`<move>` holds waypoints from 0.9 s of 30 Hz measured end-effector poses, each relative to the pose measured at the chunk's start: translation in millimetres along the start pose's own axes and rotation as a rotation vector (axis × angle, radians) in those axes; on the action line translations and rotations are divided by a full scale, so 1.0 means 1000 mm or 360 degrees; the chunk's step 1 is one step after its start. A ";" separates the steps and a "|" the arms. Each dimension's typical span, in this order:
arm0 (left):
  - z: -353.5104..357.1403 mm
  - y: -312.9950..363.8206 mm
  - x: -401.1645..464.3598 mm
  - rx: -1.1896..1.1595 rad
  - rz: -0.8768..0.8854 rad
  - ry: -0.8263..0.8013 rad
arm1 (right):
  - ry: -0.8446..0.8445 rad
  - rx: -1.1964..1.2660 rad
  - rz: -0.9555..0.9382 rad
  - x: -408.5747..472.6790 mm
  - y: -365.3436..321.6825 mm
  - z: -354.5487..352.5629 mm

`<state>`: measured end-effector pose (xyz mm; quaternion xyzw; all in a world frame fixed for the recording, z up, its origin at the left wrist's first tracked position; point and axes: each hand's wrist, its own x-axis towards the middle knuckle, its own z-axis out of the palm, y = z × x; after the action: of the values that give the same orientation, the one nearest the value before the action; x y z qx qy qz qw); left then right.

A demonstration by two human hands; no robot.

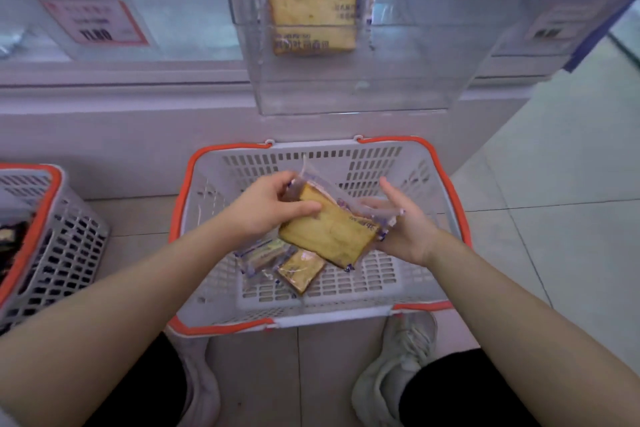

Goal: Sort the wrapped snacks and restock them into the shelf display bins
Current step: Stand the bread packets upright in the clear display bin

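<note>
Your left hand (268, 208) pinches a clear-wrapped slice of toast bread (329, 230) near its upper end, thumb across the front and fingers curled behind the wrapper. Your right hand (403, 222) is spread, palm turned up toward the slice, its fingers touching the crinkled wrapper edge on that side without curling round it. The slice hangs tilted above the middle of the grey shopping basket with orange handles (426, 163), which stands on the tiled floor between your two pale sneakers. Two more wrapped snacks lie on the basket floor just below the held slice: a smaller golden-brown one (299, 272) and, touching it on the left, a paler one with blue print (259, 255). Above the basket a clear acrylic display bin (415, 55) projects from the shelf, and one wrapped toast slice (311, 15) stands upright against its back. A second grey and orange basket (59, 236) stands well apart on the left, holding something dark. A pink price tag (95, 22) sits on the shelf bin upper left.
</note>
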<state>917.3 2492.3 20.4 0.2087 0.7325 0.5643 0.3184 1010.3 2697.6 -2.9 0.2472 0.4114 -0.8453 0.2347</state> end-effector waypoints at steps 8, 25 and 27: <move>-0.005 0.033 -0.025 -0.0231 0.0059 0.0323 | 0.0463 -0.0978 -0.0885 -0.039 -0.027 0.045; -0.017 0.104 -0.042 0.0419 0.0643 0.0719 | 0.0405 -0.1009 -0.1123 -0.086 -0.047 0.109; -0.019 0.099 -0.039 0.0130 0.0339 0.0532 | 0.0313 -0.0371 -0.1045 -0.083 -0.047 0.112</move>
<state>926.3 2480.1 127.2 0.2013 0.7712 0.5914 0.1221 1020.4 2649.0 135.2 0.1535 0.5832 -0.7952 -0.0633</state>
